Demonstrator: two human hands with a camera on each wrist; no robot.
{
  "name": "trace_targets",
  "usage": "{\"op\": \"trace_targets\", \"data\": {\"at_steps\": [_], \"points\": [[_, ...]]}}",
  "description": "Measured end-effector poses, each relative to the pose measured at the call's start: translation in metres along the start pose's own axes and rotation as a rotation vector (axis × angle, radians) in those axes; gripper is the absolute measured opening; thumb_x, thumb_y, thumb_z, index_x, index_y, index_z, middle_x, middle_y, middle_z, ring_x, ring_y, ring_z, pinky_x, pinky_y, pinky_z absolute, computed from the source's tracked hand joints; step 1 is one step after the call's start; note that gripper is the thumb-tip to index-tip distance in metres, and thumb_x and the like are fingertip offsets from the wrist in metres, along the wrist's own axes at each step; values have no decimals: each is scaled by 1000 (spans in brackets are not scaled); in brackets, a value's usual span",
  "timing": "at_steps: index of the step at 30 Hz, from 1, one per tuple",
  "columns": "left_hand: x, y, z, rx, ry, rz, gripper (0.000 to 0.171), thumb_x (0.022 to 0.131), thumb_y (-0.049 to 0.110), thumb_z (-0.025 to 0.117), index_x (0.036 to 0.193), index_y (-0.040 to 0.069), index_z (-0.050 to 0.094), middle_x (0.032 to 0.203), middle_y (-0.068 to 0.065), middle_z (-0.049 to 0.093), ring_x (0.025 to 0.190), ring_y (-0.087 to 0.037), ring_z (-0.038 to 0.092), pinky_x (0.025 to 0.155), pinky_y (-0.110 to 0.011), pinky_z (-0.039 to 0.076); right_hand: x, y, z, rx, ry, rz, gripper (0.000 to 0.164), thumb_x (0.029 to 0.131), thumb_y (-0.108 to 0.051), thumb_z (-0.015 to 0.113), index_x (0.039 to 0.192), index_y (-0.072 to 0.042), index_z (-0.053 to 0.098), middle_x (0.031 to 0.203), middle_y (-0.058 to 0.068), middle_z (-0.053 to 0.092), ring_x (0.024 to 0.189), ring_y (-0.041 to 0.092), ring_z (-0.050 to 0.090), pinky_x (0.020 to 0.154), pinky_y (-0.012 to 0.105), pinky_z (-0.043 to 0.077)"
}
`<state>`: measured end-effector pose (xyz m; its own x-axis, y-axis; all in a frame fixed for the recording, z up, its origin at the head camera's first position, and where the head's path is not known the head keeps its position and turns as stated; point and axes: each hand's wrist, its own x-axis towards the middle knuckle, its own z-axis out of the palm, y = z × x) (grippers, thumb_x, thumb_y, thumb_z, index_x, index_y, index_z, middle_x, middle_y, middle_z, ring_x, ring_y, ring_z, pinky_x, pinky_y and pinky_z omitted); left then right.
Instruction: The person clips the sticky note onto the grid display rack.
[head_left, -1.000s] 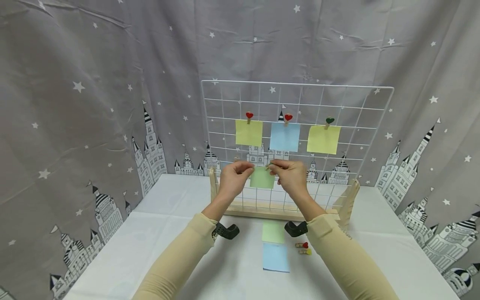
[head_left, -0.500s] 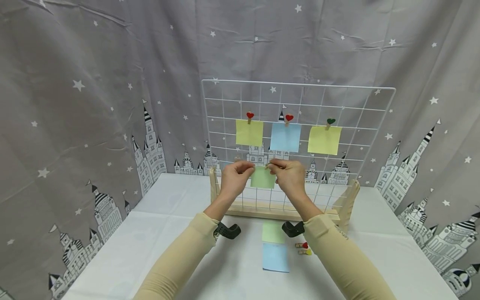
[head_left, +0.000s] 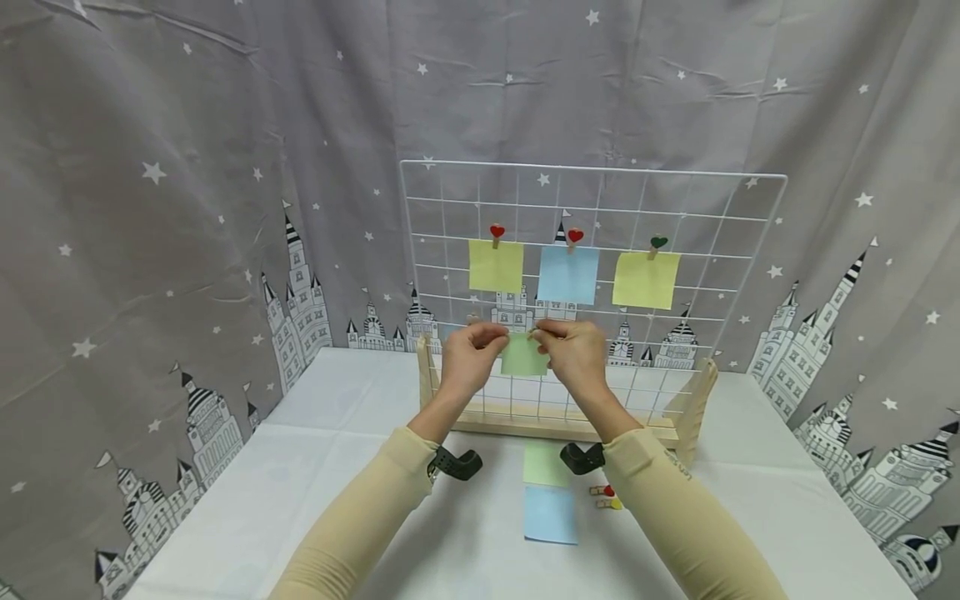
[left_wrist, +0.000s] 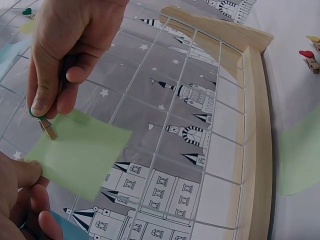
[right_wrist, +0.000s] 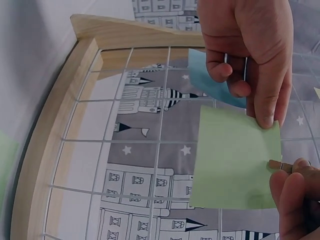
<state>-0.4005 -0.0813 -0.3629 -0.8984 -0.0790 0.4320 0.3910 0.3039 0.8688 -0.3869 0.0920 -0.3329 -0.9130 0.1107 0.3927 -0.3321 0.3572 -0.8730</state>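
Observation:
A green sticky note (head_left: 523, 356) is held against the lower part of the white wire grid (head_left: 592, 208). My left hand (head_left: 468, 358) pinches its upper left corner between thumb and finger. At the upper right of the note, my right hand (head_left: 579, 354) pinches a small wooden clothespin (left_wrist: 48, 128) with a green end. The clothespin's tip lies over the note's top edge; whether it also grips the wire, I cannot tell. Behind my left hand hangs a blue note (right_wrist: 210, 80), seen in the right wrist view and hidden in the head view.
Above hang a yellow note (head_left: 496, 266), a blue note (head_left: 567, 276) and another yellow note (head_left: 646, 281), each clipped. A wooden base (head_left: 540, 423) supports the grid. On the table lie green (head_left: 546, 464) and blue (head_left: 550, 514) notes beside red (head_left: 602, 491) and yellow (head_left: 609, 504) clothespins.
My right hand has shifted very slightly left with the clothespin along the note's top edge. My left hand stays nearly still on the note's corner.

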Motion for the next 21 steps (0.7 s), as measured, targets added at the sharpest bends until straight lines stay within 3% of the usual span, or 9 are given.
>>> {"op": "trace_targets", "data": {"at_steps": [6, 13, 21], "points": [[-1, -3, 0, 2, 4, 2, 12, 95, 19, 75, 105, 14, 80, 102, -5, 80, 94, -20, 75, 80, -34, 60, -1, 0, 2, 1, -7, 11, 20, 95, -14, 75, 114, -9, 80, 96, 14, 80, 79, 33, 76, 49, 21, 51], [-2, -3, 0, -9, 5, 2, 11, 95, 18, 76, 105, 13, 79, 101, -6, 79, 94, -21, 75, 80, -34, 60, -1, -2, 4, -32, -5, 30, 22, 95, -16, 75, 117, -13, 79, 100, 11, 80, 79, 30, 76, 49, 22, 52], [-2, -2, 0, 23, 18, 18, 13, 94, 16, 77, 106, 14, 78, 104, -4, 79, 95, -21, 72, 82, -37, 58, -4, 0, 1, 30, -1, -13, 28, 95, -12, 74, 123, -14, 77, 98, 12, 80, 76, 30, 74, 48, 21, 51]]}}
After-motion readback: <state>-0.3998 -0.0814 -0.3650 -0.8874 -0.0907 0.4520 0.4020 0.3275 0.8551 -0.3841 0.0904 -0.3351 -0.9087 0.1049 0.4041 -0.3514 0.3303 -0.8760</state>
